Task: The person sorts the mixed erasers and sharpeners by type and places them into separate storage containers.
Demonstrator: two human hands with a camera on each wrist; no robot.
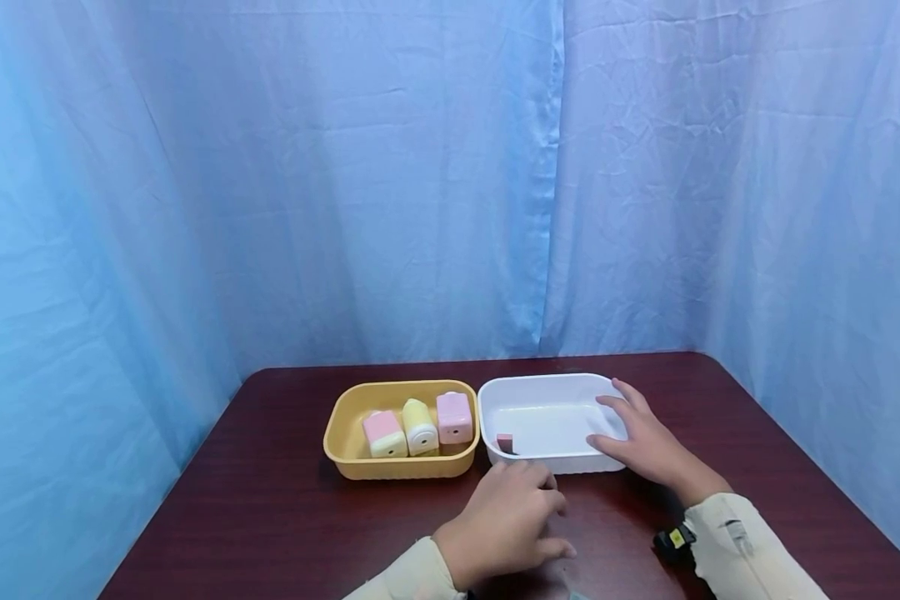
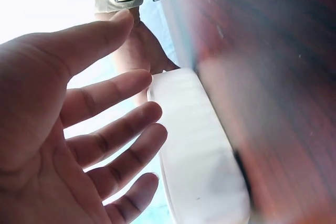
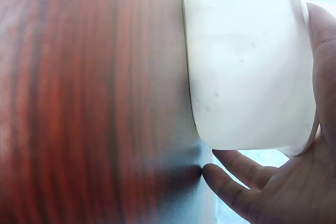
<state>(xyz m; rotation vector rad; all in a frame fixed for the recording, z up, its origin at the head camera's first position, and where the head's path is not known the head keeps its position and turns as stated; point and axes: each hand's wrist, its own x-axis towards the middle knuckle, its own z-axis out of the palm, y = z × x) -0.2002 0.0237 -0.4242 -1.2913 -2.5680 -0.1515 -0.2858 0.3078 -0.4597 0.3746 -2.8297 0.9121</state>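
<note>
A white plastic basin [image 1: 547, 462] sits on the dark red table, its left end against a yellow basin [image 1: 401, 471]. My right hand [image 1: 648, 442] is at the right end of the white basin, fingers spread over and around its rim. In the right wrist view two fingers [image 3: 231, 187] reach past the basin's end, close to the table. My left hand [image 1: 506, 521] hovers before the basin's front wall with loosely bent, parted fingers and holds nothing. A small pinkish-red block [image 1: 504, 442] with a dark lower part lies in the white basin's front left corner.
Inside the yellow basin lie a pink-and-cream block [image 1: 385, 434], a yellow-and-white piece [image 1: 420, 427] and a pink block [image 1: 454, 418]. Light blue curtains [image 1: 420, 183] hang around the table [image 1: 270, 517]. A pale bluish edge [image 1: 577, 595] shows at the bottom of the head view.
</note>
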